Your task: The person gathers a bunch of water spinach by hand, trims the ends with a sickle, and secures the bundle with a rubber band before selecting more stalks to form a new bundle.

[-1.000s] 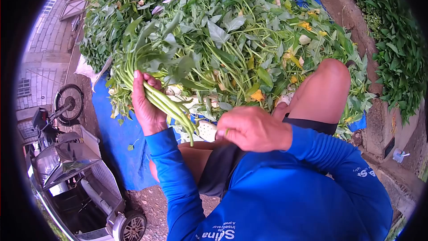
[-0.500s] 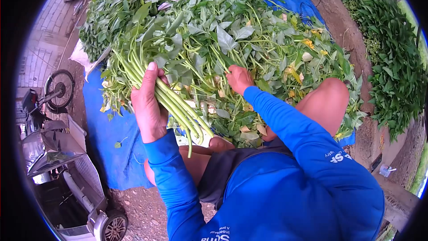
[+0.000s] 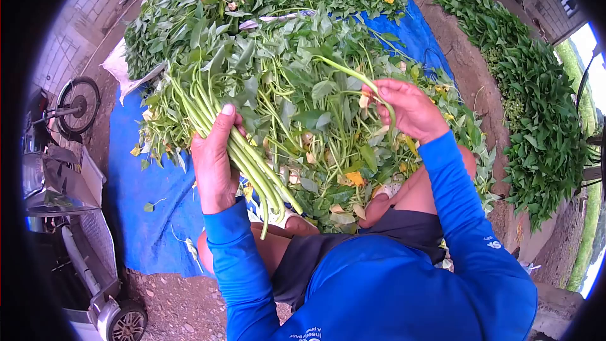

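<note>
A bunch of long green stems [image 3: 252,163] with leafy tops is gripped in my left hand [image 3: 216,158], thumb across the stems, their bare ends pointing down toward my lap. My right hand [image 3: 409,108] is raised on the right, its fingers closed on a single green stem [image 3: 346,71] that curves up and to the left. Below and beyond both hands lies a wide heap of loose leafy greens [image 3: 303,113], with yellow leaves among them.
Under the greens a blue tarp [image 3: 148,215] is spread. A parked motorcycle with a sidecar [image 3: 79,240] stands at the left. More greens [image 3: 536,120] line the right side, beyond a strip of dirt. My bent legs border the near edge of the heap.
My right hand has risen out of the heap and moved right, now with a stem in it. My left hand keeps its bunch in nearly the same place. The view has shifted slightly.
</note>
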{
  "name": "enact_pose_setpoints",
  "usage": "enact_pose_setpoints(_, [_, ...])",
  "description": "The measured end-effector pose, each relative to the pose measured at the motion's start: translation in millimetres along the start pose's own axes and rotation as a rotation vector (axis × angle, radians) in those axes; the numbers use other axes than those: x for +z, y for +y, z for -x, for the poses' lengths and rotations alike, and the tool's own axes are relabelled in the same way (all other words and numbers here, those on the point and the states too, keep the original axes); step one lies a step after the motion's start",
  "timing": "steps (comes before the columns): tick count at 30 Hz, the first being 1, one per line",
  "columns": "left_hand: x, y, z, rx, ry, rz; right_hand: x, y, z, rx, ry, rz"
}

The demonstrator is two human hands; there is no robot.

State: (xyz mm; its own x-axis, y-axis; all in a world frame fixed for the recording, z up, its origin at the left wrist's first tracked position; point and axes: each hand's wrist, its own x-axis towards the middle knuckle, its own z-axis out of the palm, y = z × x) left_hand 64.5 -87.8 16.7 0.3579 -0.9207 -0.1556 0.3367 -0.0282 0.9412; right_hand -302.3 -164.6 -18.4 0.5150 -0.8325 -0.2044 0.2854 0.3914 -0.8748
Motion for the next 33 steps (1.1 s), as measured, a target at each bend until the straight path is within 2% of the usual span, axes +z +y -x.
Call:
enact_pose_setpoints(1, [0.4,0.6,0.4,-0.004,-0.008,0.003,7.6,-2.7,8.0,-0.025,-0.021,-0.037])
enact_pose_setpoints(5, [2.6,-5.0,9.1,-0.013,-0.070,-0.045,21.3,23.4,15.4,-0.073,0.160,0.024])
enact_pose_setpoints(6, [10.1,-3.4,13.7,0.014,-0.054,-0.021,29.1,24.6,19.2,-0.102,0.097,0.039])
enact_pose_setpoints(9, [4.9,-8.7,18.1,-0.042,-0.145,-0.047,34.7,42.5,20.8,-0.131,0.138,0.095])
enact_pose_setpoints(13, [13.4,-21.6,23.3,-0.031,-0.171,-0.068,48.8,60.8,26.4,-0.178,0.149,0.090])
enact_pose_setpoints(15, [19.4,-31.2,27.9,-0.141,-0.246,-0.084,62.1,72.9,25.9,-0.193,0.136,0.043])
enact_pose_setpoints(17, [39.4,-46.4,37.0,-0.158,-0.299,-0.111,82.2,86.0,28.0,-0.154,0.103,-0.019])
enact_pose_setpoints(18, [39.7,-61.0,35.5,-0.097,-0.351,-0.198,91.2,91.8,27.1,-0.172,0.093,0.017])
enact_pose_setpoints(19, [44.3,-66.2,39.2,-0.100,-0.404,-0.143,99.9,98.5,26.7,-0.188,0.088,0.051])
enact_pose_setpoints(21, [50.0,-70.1,43.1,-0.197,-0.381,-0.025,109.0,110.8,23.1,-0.246,0.129,0.101])
enact_pose_setpoints(23, [51.5,-84.1,41.1,-0.123,-0.328,0.029,111.3,115.2,17.1,-0.330,0.132,0.170])
enact_pose_setpoints(25, [41.7,-87.5,34.1,-0.175,-0.381,0.029,116.1,113.9,15.4,-0.431,0.092,0.237])
enact_pose_setpoints(27, [41.3,-75.3,35.2,-0.238,-0.320,0.043,115.1,99.3,21.7,-0.454,0.163,0.164])
enact_pose_setpoints(29, [23.2,-74.2,26.1,-0.267,-0.372,0.105,96.0,84.1,20.8,-0.408,0.393,0.185])
enact_pose_setpoints(30, [8.3,-73.4,20.1,-0.302,-0.470,0.247,86.3,80.3,22.0,-0.413,0.366,0.216])
enact_pose_setpoints(33, [2.9,-73.3,18.6,-0.330,-0.614,0.355,81.6,64.3,28.6,-0.357,0.236,0.316])
